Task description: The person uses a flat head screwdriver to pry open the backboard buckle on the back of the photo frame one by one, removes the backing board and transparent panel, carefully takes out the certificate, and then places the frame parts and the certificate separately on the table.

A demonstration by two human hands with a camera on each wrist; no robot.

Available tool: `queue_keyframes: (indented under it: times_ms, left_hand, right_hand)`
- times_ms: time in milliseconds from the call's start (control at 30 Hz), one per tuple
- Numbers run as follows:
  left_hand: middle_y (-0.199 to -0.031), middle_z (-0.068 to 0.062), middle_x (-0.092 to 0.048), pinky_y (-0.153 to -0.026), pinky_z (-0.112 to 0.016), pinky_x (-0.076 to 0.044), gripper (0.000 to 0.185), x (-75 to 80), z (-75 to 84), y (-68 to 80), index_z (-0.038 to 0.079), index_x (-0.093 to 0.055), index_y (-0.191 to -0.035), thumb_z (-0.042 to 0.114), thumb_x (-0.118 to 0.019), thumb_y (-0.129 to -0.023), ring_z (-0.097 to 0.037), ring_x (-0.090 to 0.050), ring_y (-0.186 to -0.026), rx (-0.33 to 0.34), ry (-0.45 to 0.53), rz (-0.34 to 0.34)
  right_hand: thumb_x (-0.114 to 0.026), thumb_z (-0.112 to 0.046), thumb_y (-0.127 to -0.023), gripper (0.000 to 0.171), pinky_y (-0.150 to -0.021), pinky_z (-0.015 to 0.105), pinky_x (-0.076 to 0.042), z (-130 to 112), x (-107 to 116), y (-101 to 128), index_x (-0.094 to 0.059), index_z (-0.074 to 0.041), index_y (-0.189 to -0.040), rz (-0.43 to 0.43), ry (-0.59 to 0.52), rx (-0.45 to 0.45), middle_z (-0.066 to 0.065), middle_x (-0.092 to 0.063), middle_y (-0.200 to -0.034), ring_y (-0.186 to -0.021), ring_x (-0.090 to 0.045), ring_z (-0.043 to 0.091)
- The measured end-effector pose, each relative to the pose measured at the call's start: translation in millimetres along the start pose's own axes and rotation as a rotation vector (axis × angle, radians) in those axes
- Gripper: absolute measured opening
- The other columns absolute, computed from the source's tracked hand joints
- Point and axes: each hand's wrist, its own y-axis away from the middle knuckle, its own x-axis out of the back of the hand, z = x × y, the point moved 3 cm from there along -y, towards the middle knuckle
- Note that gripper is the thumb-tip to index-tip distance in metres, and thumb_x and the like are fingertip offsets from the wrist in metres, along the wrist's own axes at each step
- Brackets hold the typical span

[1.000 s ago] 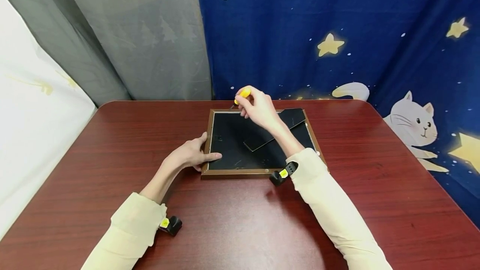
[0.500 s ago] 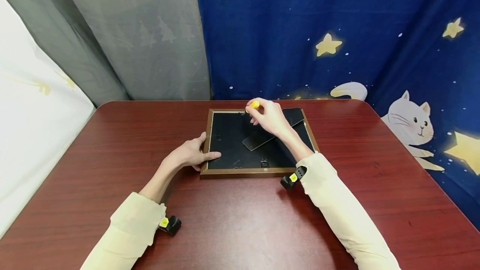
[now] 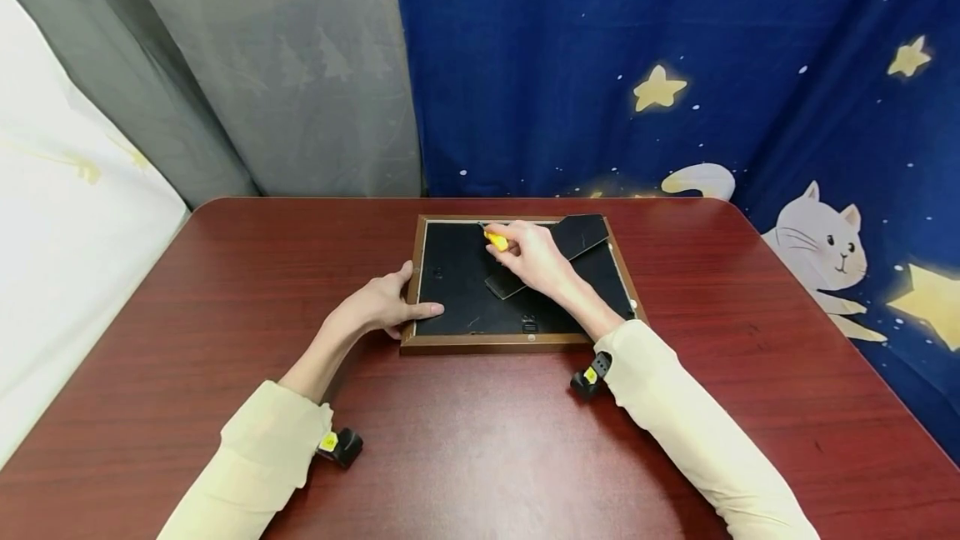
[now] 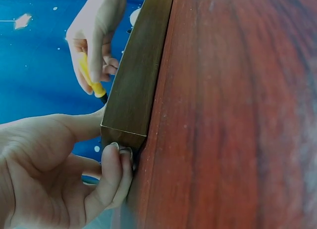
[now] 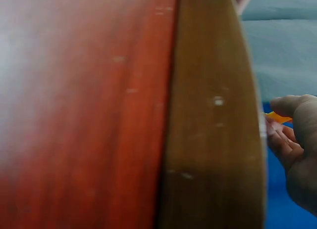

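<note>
1. Lying flat with its back upward, the picture frame [image 3: 480, 343] sits near the center of the head view, on the red-brown table [image 3: 480, 440], with the left hand [image 3: 382, 305] at its left edge and the right hand [image 3: 534, 255] over its upper half.
2. The left hand grips the frame's lower left part: its thumb lies across the brown border onto the black back panel [image 3: 465, 294], and its other fingers are on the outer side. In the left wrist view, at lower left, two fingertips curl against the frame's corner.
3. The right hand pinches a yellow-handled tool [image 3: 496, 241] between thumb and fingers. The tool's dark tip points to the upper left, near the frame's top inner edge; whether it touches there, I cannot tell.
4. The black stand leg [image 3: 583, 233] slants across the panel from upper right toward the middle, partly hidden by the right hand. A small dark fitting [image 3: 530, 324] sits near the bottom border.
5. In the right wrist view, the brown border runs down the middle, slightly blurred, with the right hand at the right edge and only a bit of yellow showing.
6. Behind the table, a grey curtain [image 3: 300, 65] fills the upper left of the head view and a blue curtain [image 3: 540, 65] with stars the upper right.
</note>
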Motion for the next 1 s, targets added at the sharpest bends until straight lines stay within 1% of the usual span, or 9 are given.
queue_keyframes:
  times_ms: [133, 233, 333, 467, 600, 667, 767, 900, 1000]
  left_hand:
    - [-0.157, -0.031, -0.027, -0.066, -0.033, -0.06, 0.104, -0.3, -0.4, -0.2, 0.001, -0.006, -0.161, 0.041, -0.074, -0.093, -0.019, -0.067, -0.067, 0.014, 0.011, 0.001]
    - [-0.155, -0.032, -0.031, -0.066, -0.033, -0.06, 0.103, -0.7, -0.3, 0.0, 0.001, -0.006, -0.161, 0.039, -0.074, -0.093, -0.02, -0.066, -0.068, 0.017, 0.027, 0.003]
    - [-0.155, -0.031, -0.031, -0.066, -0.033, -0.06, 0.103, -0.2, -0.3, 0.1, 0.002, -0.006, -0.161, 0.038, -0.074, -0.093, -0.02, -0.067, -0.069, 0.022, 0.032, 0.002]
    - [-0.158, -0.031, -0.026, -0.066, -0.033, -0.06, 0.103, 0.5, 0.1, -0.6, 0.002, -0.005, -0.161, 0.038, -0.074, -0.094, -0.022, -0.068, -0.077, 0.024, 0.02, -0.002]
    - [-0.157, -0.031, -0.026, -0.067, -0.034, -0.06, 0.102, 1.5, 0.4, -1.6, 0.002, -0.005, -0.161, 0.038, -0.074, -0.094, -0.024, -0.067, -0.084, 0.026, 0.011, -0.003]
    - [-0.156, -0.031, -0.029, -0.067, -0.034, -0.061, 0.103, 1.6, 0.2, -2.2, 0.002, -0.005, -0.161, 0.037, -0.074, -0.094, -0.024, -0.067, -0.082, 0.029, 0.017, -0.002]
    - [-0.15, -0.031, -0.037, -0.065, -0.033, -0.06, 0.104, 1.3, 0.3, -2.8, 0.003, -0.005, -0.161, 0.038, -0.074, -0.093, -0.023, -0.065, -0.075, 0.037, 0.015, 0.002]
    - [-0.148, -0.031, -0.04, -0.065, -0.032, -0.06, 0.105, 0.8, 0.5, -4.0, 0.004, -0.005, -0.162, 0.039, -0.075, -0.092, -0.022, -0.065, -0.074, 0.043, 0.008, 0.006]
    - [-0.148, -0.031, -0.039, -0.065, -0.032, -0.06, 0.105, 0.9, 1.0, -5.0, 0.004, -0.005, -0.162, 0.04, -0.075, -0.092, -0.022, -0.066, -0.075, 0.039, 0.006, 0.008]
  right_hand:
    - [-0.071, -0.008, -0.095, 0.03, -0.073, 0.03, -0.057, -2.9, -6.5, 2.2, -0.07, 0.0, -0.124, -0.026, 0.035, 0.052, 0.014, -0.068, -0.099, -0.082, -0.062, 0.02]
    - [-0.071, -0.004, -0.094, 0.029, -0.072, 0.03, -0.056, -6.3, -9.3, 1.4, -0.07, 0.001, -0.123, -0.034, 0.059, 0.073, 0.013, -0.066, -0.096, -0.082, -0.06, 0.021]
    - [-0.069, -0.002, -0.094, 0.028, -0.071, 0.03, -0.055, -10.4, -10.2, -3.3, -0.071, 0.001, -0.121, -0.043, 0.091, 0.087, 0.012, -0.065, -0.092, -0.08, -0.058, 0.021]
    - [-0.069, -0.001, -0.093, 0.024, -0.071, 0.03, -0.054, -15.4, -7.0, -14.9, -0.072, 0.002, -0.117, -0.046, 0.098, 0.083, 0.013, -0.065, -0.09, -0.078, -0.059, 0.021]
    - [-0.068, -0.003, -0.094, 0.019, -0.074, 0.031, -0.056, -16.8, -1.6, -29.3, -0.073, 0.001, -0.112, -0.057, 0.06, 0.047, 0.013, -0.067, -0.091, -0.08, -0.06, 0.022]
    - [-0.067, -0.005, -0.096, 0.016, -0.076, 0.031, -0.056, -16.0, 1.2, -36.0, -0.073, 0.001, -0.11, -0.065, 0.042, 0.021, 0.013, -0.068, -0.092, -0.081, -0.061, 0.022]
    - [-0.065, -0.008, -0.098, 0.015, -0.074, 0.031, -0.057, -13.8, 5.5, -45.0, -0.072, 0.0, -0.109, -0.077, 0.013, -0.036, 0.011, -0.068, -0.09, -0.076, -0.062, 0.02]
    - [-0.063, -0.012, -0.1, 0.015, -0.068, 0.028, -0.058, -10.0, 11.1, -55.4, -0.069, -0.001, -0.109, -0.086, -0.011, -0.109, 0.01, -0.067, -0.087, -0.068, -0.066, 0.018]
    - [-0.063, -0.013, -0.101, 0.016, -0.07, 0.029, -0.058, -8.2, 14.8, -63.0, -0.067, -0.001, -0.11, -0.092, -0.006, -0.142, 0.011, -0.066, -0.09, -0.071, -0.066, 0.021]
